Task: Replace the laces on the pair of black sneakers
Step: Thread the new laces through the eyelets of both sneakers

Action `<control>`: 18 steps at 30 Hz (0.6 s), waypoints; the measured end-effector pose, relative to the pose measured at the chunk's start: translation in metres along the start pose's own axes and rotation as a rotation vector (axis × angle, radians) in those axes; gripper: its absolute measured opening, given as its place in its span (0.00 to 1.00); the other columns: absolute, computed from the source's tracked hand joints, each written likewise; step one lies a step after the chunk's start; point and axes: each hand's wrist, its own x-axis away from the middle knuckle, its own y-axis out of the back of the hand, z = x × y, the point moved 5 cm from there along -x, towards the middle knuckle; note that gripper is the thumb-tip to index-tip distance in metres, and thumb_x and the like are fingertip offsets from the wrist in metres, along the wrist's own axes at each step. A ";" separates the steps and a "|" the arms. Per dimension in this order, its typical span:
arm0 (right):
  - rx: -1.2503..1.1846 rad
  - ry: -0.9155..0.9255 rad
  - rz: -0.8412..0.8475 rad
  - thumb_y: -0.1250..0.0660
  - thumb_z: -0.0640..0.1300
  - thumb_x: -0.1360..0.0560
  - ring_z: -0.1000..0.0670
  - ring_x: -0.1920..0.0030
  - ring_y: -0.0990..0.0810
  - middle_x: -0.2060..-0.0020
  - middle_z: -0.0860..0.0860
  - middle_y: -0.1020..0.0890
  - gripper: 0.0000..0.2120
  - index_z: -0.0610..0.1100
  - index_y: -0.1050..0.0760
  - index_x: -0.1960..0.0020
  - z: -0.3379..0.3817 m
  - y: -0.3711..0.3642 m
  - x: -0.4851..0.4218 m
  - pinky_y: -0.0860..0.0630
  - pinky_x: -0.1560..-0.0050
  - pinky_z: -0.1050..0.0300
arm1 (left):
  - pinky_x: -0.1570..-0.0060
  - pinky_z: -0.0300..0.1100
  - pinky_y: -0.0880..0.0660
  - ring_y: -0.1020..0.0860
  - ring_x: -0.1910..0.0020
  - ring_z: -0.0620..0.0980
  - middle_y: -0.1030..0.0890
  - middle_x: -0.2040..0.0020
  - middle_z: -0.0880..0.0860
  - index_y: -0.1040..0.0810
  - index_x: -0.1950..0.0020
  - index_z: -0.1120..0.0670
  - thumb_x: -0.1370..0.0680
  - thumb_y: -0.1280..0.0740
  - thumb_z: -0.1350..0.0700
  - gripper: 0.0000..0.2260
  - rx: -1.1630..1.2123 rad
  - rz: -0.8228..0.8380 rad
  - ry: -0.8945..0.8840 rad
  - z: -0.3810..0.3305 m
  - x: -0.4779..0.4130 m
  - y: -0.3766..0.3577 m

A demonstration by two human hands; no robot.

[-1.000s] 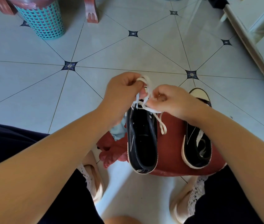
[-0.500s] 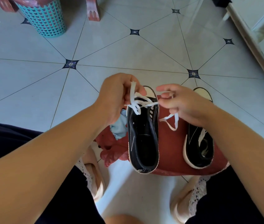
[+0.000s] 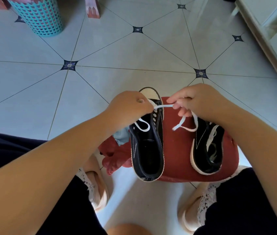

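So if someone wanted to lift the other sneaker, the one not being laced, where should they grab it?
Probably at the heel rim of the right-hand sneaker, coming from the near side. Its heel points toward the person and its open mouth shows, so fingers could hook inside. The right hand hangs over its toe end.

I have a single view, worn on the head, looking forward and steeply down. The left hand (image 3: pixel 129 108) and right hand (image 3: pixel 198 100) sit close, mid-frame, over the stool (image 3: pixel 176 150); the wide lens bends the floor (image 3: pixel 117 48) beyond.
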 end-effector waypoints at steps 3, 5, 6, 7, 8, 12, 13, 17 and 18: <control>0.122 0.027 0.057 0.41 0.39 0.22 0.59 0.75 0.24 0.63 0.52 0.18 0.11 0.47 0.28 0.41 0.001 -0.016 -0.003 0.26 0.66 0.65 | 0.65 0.43 0.38 0.34 0.66 0.49 0.29 0.64 0.54 0.28 0.60 0.49 0.27 0.36 0.54 0.03 -0.155 -0.080 -0.070 0.004 0.002 -0.007; 0.136 -0.010 0.102 0.42 0.38 0.22 0.56 0.73 0.25 0.62 0.50 0.19 0.06 0.42 0.32 0.45 -0.001 -0.024 -0.005 0.28 0.68 0.63 | 0.64 0.44 0.34 0.31 0.65 0.50 0.24 0.61 0.55 0.24 0.60 0.51 0.27 0.36 0.53 0.04 -0.203 -0.087 -0.050 0.008 -0.001 -0.011; 0.120 -0.023 0.132 0.43 0.37 0.21 0.57 0.73 0.26 0.62 0.48 0.20 0.04 0.41 0.32 0.48 -0.001 -0.027 -0.006 0.29 0.71 0.66 | 0.62 0.44 0.32 0.27 0.62 0.51 0.21 0.58 0.54 0.21 0.58 0.52 0.27 0.36 0.54 0.05 -0.199 -0.087 -0.030 0.010 -0.004 -0.012; 0.102 -0.020 0.151 0.45 0.35 0.21 0.58 0.73 0.26 0.61 0.46 0.22 0.04 0.39 0.32 0.50 0.000 -0.030 -0.006 0.31 0.73 0.70 | 0.60 0.44 0.29 0.24 0.59 0.52 0.19 0.55 0.53 0.19 0.56 0.52 0.27 0.36 0.55 0.06 -0.190 -0.088 -0.015 0.011 -0.005 -0.011; 0.092 -0.013 0.153 0.46 0.34 0.21 0.57 0.72 0.26 0.61 0.45 0.22 0.07 0.38 0.30 0.51 0.000 -0.030 -0.007 0.31 0.73 0.72 | 0.58 0.44 0.28 0.23 0.56 0.52 0.19 0.54 0.53 0.18 0.54 0.51 0.27 0.37 0.57 0.08 -0.182 -0.087 -0.007 0.012 -0.005 -0.012; 0.198 -0.018 0.173 0.45 0.36 0.20 0.46 0.57 0.22 0.50 0.39 0.20 0.14 0.36 0.25 0.40 0.002 -0.032 -0.011 0.30 0.64 0.63 | 0.53 0.46 0.26 0.22 0.53 0.54 0.18 0.54 0.54 0.17 0.54 0.52 0.27 0.36 0.59 0.09 -0.192 -0.069 -0.014 0.014 -0.004 -0.015; 0.250 -0.018 0.178 0.46 0.36 0.20 0.42 0.53 0.21 0.48 0.38 0.20 0.15 0.38 0.25 0.38 0.003 -0.033 -0.010 0.31 0.59 0.59 | 0.53 0.46 0.26 0.22 0.53 0.54 0.18 0.54 0.54 0.17 0.54 0.51 0.27 0.35 0.57 0.08 -0.184 -0.079 -0.015 0.014 -0.004 -0.015; 0.252 0.079 0.023 0.41 0.36 0.23 0.44 0.61 0.19 0.57 0.44 0.18 0.10 0.43 0.24 0.45 0.003 -0.034 -0.008 0.26 0.54 0.55 | 0.54 0.40 0.29 0.23 0.50 0.50 0.19 0.50 0.49 0.18 0.49 0.46 0.26 0.33 0.51 0.08 -0.124 -0.113 -0.010 0.017 -0.006 -0.018; 0.240 0.094 -0.004 0.39 0.37 0.23 0.46 0.62 0.20 0.62 0.47 0.20 0.06 0.44 0.26 0.50 0.002 -0.035 -0.009 0.25 0.53 0.54 | 0.54 0.39 0.29 0.23 0.50 0.49 0.19 0.50 0.48 0.18 0.48 0.45 0.27 0.32 0.51 0.09 -0.115 -0.114 -0.011 0.018 -0.007 -0.018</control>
